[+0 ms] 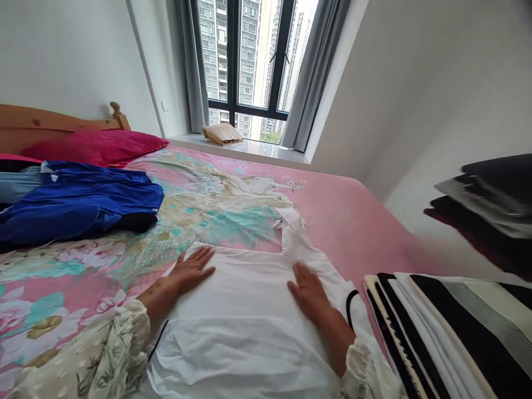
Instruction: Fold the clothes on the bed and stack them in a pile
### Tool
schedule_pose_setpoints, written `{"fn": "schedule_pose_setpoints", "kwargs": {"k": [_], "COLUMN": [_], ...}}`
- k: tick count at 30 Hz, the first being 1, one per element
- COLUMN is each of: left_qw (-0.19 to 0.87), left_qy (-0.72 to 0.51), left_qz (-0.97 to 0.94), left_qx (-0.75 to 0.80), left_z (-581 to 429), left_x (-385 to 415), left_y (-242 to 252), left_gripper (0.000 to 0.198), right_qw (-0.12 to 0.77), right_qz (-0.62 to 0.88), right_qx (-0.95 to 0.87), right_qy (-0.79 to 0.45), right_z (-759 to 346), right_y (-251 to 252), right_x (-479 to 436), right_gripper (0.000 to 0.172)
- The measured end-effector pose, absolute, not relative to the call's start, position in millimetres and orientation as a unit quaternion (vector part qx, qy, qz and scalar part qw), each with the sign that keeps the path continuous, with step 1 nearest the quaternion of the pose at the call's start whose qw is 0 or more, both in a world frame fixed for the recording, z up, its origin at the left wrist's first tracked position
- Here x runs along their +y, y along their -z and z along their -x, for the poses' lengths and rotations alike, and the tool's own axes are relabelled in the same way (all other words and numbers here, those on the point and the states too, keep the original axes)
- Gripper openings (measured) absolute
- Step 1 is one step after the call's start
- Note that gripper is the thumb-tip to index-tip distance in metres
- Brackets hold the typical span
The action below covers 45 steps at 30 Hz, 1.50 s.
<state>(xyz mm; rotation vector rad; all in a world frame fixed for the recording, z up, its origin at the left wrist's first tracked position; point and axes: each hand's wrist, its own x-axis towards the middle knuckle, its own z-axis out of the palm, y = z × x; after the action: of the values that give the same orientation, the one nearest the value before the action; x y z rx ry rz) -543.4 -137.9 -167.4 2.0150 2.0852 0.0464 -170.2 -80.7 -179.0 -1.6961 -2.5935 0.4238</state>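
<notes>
A white garment (pixel 249 299) with thin black trim lies spread on the bed in front of me. One narrow white part of it (pixel 292 227) reaches away from me at the upper right. My left hand (pixel 192 270) rests flat, fingers stretched, on its upper left edge. Palm down on the right side of the cloth is my right hand (pixel 310 292), slightly blurred, with its fingers extended. Neither hand grips anything. Creases run across the cloth nearest me, and its lower end goes out of view.
Folded striped clothes (pixel 457 327) are stacked at the right, with dark folded clothes (pixel 490 205) behind. Blue clothing (pixel 91 199) lies at the left on the floral bedsheet (pixel 199 205), near a red pillow (pixel 103 145). A brown package (pixel 222 133) sits on the windowsill (pixel 261 148).
</notes>
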Motion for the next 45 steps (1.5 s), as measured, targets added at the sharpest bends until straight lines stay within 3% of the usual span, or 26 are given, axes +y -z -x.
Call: {"fn": "schedule_pose_setpoints", "kwargs": {"k": [4, 8, 11, 15, 18, 19, 22, 24, 33, 39, 45], "left_qw": [0.083, 0.030, 0.004, -0.021, -0.024, -0.022, -0.016, -0.015, 0.046, 0.054, 0.002], "left_qy": [-0.026, -0.060, -0.090, -0.106, -0.107, -0.109, -0.114, -0.115, -0.069, -0.060, -0.131], "left_qz": [-0.621, -0.600, -0.608, -0.612, -0.614, -0.614, -0.614, -0.616, -0.622, -0.682, -0.751], "left_qx": [0.779, 0.797, 0.789, 0.784, 0.782, 0.782, 0.781, 0.779, 0.779, 0.727, 0.647], "left_z": [576.6, 580.5, 581.5, 583.8, 584.5, 584.7, 586.0, 586.8, 582.7, 586.1, 588.5], "left_x": [-110.5, -98.5, -98.2, -101.2, -103.3, -103.7, -103.9, -103.6, -88.8, -94.2, -174.6], "left_y": [176.6, 192.2, 203.3, 210.3, 209.6, 209.0, 208.2, 208.7, 171.0, 114.0, 84.7], "left_gripper": [0.063, 0.061, 0.061, 0.060, 0.059, 0.058, 0.057, 0.057, 0.054, 0.017, 0.023], "right_qw": [-0.011, 0.034, 0.098, 0.164, 0.204, 0.214, 0.240, 0.277, 0.470, 0.531, 0.612], "right_qz": [0.628, 0.634, 0.638, 0.604, 0.609, 0.624, 0.668, 0.674, 0.592, 0.542, 0.507], "right_qx": [-0.768, -0.766, -0.762, -0.780, -0.766, -0.749, -0.694, -0.669, -0.603, -0.577, -0.526], "right_qy": [-0.127, -0.102, -0.044, 0.012, -0.028, -0.056, -0.124, -0.144, -0.255, -0.302, -0.303], "right_z": [147.8, 152.7, 177.2, 229.8, 256.4, 258.7, 245.8, 227.5, 169.2, 154.5, 132.2], "right_y": [171.8, 144.6, 120.2, 103.3, 105.0, 106.6, 108.3, 104.6, 68.9, 32.2, 11.5], "right_x": [-40.8, -9.0, 19.5, 58.7, 88.7, 98.2, 119.2, 121.6, 43.8, -17.1, -116.7], "right_gripper": [0.063, 0.040, 0.036, 0.052, 0.068, 0.066, 0.034, 0.023, 0.027, 0.030, 0.027]}}
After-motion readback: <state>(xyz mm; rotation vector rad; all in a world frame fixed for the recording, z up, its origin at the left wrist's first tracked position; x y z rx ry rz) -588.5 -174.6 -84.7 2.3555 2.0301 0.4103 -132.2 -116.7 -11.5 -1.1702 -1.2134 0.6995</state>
